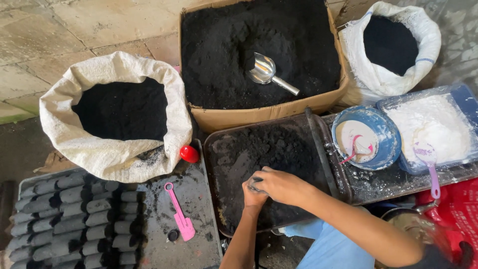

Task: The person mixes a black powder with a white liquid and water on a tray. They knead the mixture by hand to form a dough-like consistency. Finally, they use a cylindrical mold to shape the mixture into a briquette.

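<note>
Two hands meet over the dark tray: left hand and right hand curl tight together around a small dark lump, pressing it just above the black powder, so crumbs likely fall back in. Two white sacks of powder, one at left and one at upper right. One cardboard box with one metal scoop. One blue bowl. One pink tool. Rows of many dark moulded cylinders lie at lower left, too many to count.

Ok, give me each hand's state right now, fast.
Left hand: closed around a dark lump over the tray.
Right hand: cupped over the same lump, pressing it.
</note>
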